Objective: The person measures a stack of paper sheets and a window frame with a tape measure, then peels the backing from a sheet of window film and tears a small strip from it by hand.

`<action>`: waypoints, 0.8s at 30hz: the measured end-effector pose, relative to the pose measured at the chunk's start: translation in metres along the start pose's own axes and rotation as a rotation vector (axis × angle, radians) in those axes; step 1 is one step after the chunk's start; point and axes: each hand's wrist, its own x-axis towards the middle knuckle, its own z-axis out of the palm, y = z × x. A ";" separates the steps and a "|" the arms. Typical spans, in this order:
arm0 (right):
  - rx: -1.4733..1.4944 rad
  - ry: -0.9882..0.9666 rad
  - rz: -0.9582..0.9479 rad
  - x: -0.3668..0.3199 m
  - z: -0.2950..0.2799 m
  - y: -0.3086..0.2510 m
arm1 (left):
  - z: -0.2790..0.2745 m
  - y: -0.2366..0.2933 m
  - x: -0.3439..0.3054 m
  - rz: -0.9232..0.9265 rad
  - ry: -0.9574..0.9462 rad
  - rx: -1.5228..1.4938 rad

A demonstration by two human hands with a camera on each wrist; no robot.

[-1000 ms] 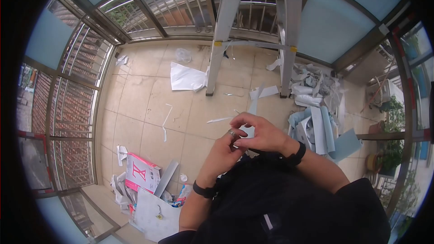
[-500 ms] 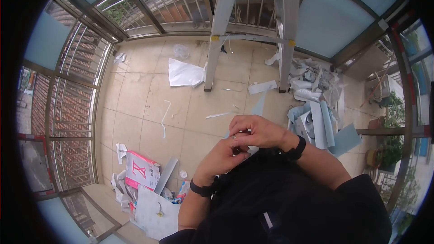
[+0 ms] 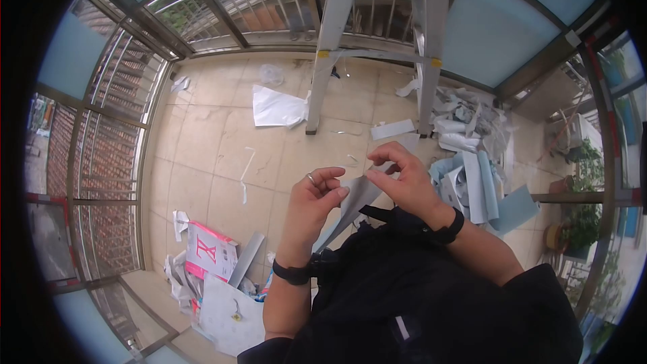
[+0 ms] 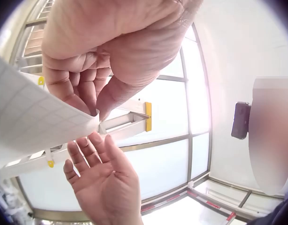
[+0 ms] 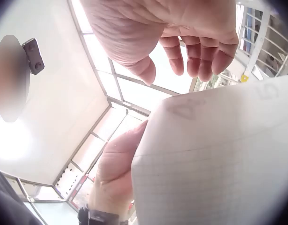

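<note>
Containers first. On the floor to my right, a blue-lined container (image 3: pixel 439 171) is holding pale rolls (image 3: pixel 475 185), ends jutting out. Crumpled white wrapping (image 3: pixel 468 118) is lying heaped beyond it. At lower left, a pink-and-white packet (image 3: pixel 210 249) is lying among scraps; its inside is hidden. Far right, green plants (image 3: pixel 585 229) are growing beside a brownish pot (image 3: pixel 555 240).

The sheet (image 5: pixel 205 154): white up close, greyish from above. It is hanging in the air between my hands, before my black shirt (image 3: pixel 418 290), its face curving. Fine grid lines are showing, plus faint marks resembling a 4 and a 5.

Grip: my left hand (image 3: pixel 310 209) is pinching the sheet's corner between thumb and curled fingers, fingertips nearly together. My right hand (image 3: pixel 412 189) is facing it, fingers relaxed and thumb well apart, lying close by the edge; whether it is touching, I cannot tell.
</note>
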 end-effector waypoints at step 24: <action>0.182 -0.214 0.190 -0.003 0.026 -0.005 | -0.018 -0.025 0.008 -0.175 -0.066 -0.317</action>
